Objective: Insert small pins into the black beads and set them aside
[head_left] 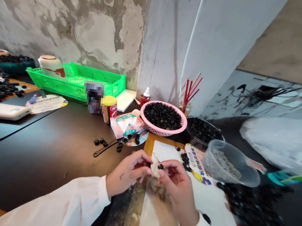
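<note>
The left hand (128, 172) is closed in a pinch on a small black bead (148, 165). The right hand (176, 187) is likewise closed in a pinch on a second black bead (160, 167). The two beads are held just apart, above a sheet of white paper (206, 201) lying on the desk (40, 159). A short row of loose beads (185, 161) lies on the paper near the right hand. Beyond the hands stand a pink basket (165, 133) heaped with black beads and a clear plastic bowl (215, 166) holding grey bits. Further left on the desk is a green crate (48, 84). A few more beads (98, 142) lie directly on the desk beside a thin black cord (105, 149).
</note>
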`<state>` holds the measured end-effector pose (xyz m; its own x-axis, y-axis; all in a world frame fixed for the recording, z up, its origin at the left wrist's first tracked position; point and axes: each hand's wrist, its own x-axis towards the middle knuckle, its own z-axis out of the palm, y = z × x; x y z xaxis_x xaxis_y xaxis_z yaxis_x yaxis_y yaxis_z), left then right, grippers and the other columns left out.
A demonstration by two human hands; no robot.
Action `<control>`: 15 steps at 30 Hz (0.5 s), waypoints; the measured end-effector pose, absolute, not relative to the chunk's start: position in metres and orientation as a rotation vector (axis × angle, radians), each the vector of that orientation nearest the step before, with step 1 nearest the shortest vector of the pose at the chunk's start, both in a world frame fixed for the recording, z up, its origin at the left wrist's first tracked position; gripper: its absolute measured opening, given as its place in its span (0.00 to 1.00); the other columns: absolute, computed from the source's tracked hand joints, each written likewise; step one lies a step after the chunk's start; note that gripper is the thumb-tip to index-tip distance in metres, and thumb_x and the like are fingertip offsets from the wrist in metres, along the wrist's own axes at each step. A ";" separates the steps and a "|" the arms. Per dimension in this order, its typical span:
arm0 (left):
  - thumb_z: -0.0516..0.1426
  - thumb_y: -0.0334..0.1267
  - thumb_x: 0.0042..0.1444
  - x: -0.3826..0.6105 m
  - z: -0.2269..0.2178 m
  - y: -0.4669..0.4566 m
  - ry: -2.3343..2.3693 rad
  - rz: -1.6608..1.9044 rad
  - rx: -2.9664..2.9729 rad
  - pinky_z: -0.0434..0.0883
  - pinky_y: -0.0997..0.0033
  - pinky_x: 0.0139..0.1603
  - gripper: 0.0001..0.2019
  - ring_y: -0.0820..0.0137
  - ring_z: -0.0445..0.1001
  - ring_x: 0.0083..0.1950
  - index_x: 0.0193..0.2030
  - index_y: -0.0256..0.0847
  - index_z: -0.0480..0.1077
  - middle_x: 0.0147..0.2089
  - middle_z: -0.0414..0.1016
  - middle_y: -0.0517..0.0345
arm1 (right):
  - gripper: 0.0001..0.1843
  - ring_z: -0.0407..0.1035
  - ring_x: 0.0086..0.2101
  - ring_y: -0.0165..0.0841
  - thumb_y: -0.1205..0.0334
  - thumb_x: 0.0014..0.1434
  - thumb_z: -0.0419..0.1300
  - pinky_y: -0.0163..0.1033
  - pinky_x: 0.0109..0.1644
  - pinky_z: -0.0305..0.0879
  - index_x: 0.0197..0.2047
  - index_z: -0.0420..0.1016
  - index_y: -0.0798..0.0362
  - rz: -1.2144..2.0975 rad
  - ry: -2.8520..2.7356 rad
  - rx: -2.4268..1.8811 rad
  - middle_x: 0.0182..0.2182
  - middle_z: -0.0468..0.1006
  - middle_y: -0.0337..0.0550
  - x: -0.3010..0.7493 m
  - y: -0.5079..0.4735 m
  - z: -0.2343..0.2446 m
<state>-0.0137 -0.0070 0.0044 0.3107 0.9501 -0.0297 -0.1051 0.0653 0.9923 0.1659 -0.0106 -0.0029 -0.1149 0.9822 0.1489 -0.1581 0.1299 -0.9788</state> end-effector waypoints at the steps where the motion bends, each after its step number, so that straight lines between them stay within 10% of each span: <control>1: 0.64 0.50 0.55 -0.015 0.005 -0.006 0.961 1.028 1.244 0.59 0.78 0.22 0.18 0.78 0.63 0.22 0.41 0.39 0.67 0.27 0.68 0.66 | 0.12 0.68 0.24 0.28 0.52 0.57 0.69 0.32 0.28 0.68 0.39 0.75 0.49 1.293 -1.248 -0.925 0.23 0.71 0.34 0.165 -0.012 -0.003; 15: 0.61 0.45 0.57 -0.022 0.007 0.001 1.062 1.188 1.305 0.75 0.73 0.31 0.18 0.71 0.73 0.31 0.51 0.38 0.77 0.34 0.75 0.57 | 0.11 0.66 0.23 0.25 0.54 0.55 0.71 0.29 0.26 0.66 0.38 0.77 0.48 1.309 -1.213 -0.901 0.23 0.72 0.33 0.165 -0.011 0.001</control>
